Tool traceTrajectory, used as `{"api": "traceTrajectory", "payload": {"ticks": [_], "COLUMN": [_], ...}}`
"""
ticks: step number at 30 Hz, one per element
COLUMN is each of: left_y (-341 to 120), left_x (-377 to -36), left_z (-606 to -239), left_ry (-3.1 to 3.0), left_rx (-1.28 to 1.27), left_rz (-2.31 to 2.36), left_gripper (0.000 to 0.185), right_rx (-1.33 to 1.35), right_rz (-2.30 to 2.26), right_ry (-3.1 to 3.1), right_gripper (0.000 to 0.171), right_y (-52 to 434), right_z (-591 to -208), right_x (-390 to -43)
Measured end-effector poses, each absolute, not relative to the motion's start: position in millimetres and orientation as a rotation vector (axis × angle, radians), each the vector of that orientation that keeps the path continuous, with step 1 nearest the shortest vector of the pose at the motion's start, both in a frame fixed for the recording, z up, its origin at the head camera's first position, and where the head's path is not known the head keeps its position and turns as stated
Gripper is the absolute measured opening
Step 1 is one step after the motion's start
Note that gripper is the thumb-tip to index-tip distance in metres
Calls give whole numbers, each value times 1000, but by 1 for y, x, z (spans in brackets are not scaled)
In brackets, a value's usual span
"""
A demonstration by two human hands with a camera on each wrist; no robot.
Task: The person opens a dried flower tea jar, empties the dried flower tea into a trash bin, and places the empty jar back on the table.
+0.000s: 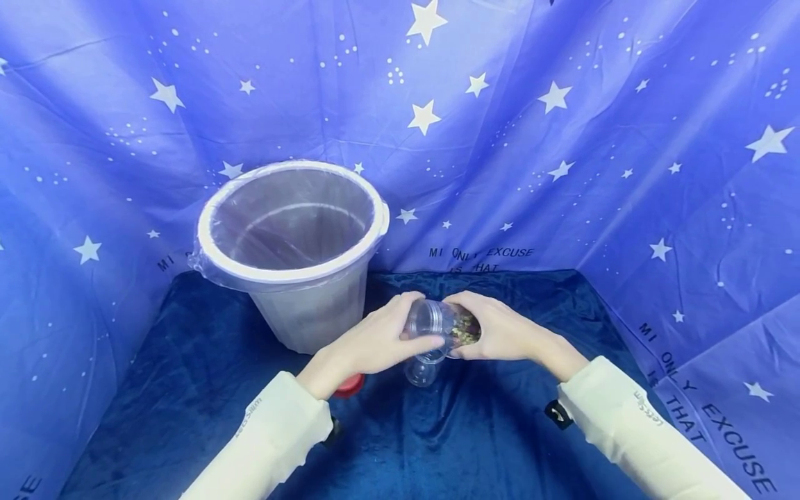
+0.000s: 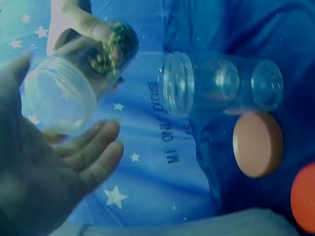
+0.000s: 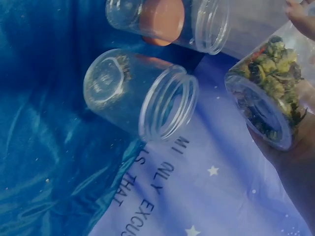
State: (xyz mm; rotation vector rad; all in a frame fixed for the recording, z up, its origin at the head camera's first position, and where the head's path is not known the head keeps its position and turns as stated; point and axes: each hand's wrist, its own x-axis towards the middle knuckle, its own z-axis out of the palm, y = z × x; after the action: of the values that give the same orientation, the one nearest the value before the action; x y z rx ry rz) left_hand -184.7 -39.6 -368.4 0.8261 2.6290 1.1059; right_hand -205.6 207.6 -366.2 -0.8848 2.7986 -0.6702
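A clear jar (image 1: 437, 321) is held tilted above the blue cloth, with dried green and yellow bits (image 1: 465, 332) lying at its bottom end. My right hand (image 1: 500, 333) grips that bottom end; the right wrist view shows the filled jar (image 3: 268, 93) against the palm (image 3: 295, 167). My left hand (image 1: 381, 340) cups the jar's open mouth (image 2: 59, 98) with thumb and nearly straight fingers (image 2: 93, 147), not curled round it. An empty clear jar (image 1: 421, 371) stands on the cloth just below the hands.
A white bucket (image 1: 290, 236) lined with clear plastic stands at the back left. A red lid (image 1: 348, 384) lies under my left wrist, with an orange lid (image 2: 258, 144) beside it. A second empty jar (image 3: 197, 19) shows behind the first (image 3: 140, 96). Starry blue fabric walls surround the cloth.
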Motion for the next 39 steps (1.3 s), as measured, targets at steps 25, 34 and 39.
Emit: {"api": "traceTrajectory", "payload": {"ticks": [25,34,39], "left_y": [-46,-49,-50], "left_x": [-193,-194,-194], "left_z": [-383,-375,-374], "left_ry": [2972,2923,2900], "left_rx": [1831,1858,1813], "left_rz": [740,772,778], "left_gripper": [56,60,60], "right_rx": [-1014,-1075,-1067], "right_rz": [-700,-787,-773], "right_ry": [2658,2628,2626], "right_gripper": [65,57,56], "right_y": [212,208,206], "right_z": [-368,-368,-372], "right_x": [-208,-208,-206]}}
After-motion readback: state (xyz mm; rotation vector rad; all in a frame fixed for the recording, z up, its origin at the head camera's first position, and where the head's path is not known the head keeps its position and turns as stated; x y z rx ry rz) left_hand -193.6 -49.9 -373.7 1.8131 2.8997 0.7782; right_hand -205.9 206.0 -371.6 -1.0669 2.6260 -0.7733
